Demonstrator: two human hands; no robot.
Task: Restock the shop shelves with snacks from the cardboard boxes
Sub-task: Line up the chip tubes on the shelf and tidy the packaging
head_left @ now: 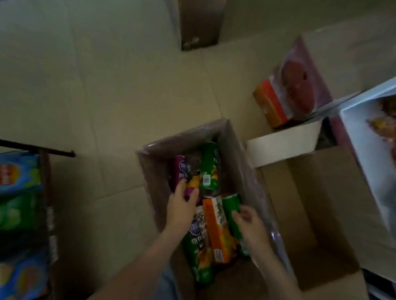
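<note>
A beige tiled floor [104, 76] fills most of the view, crossed at the top by a dark wooden post [199, 17]. On the right lies an open, empty brown cardboard box [326, 214], with a white shop shelf [362, 140] just beyond it. At the left edge hang blue and green crisp bags [9, 179] on a rack. The open brown cardboard box of snacks [153, 182] sits on the floor in the middle, just beside the empty one. Inside it lie a long green snack tube [208, 166] at the far end, a purple snack tube [179, 171] next to it, an orange rectangular carton [213, 231] nearer the person, and a second green tube [231, 211] along the carton's right side. The left hand [181, 206] reaches into the box, thumb and fingers curled round the near end of the purple tube. The right hand [250, 223] lies on the second green tube with bent fingers; blur hides whether it grips.
</note>
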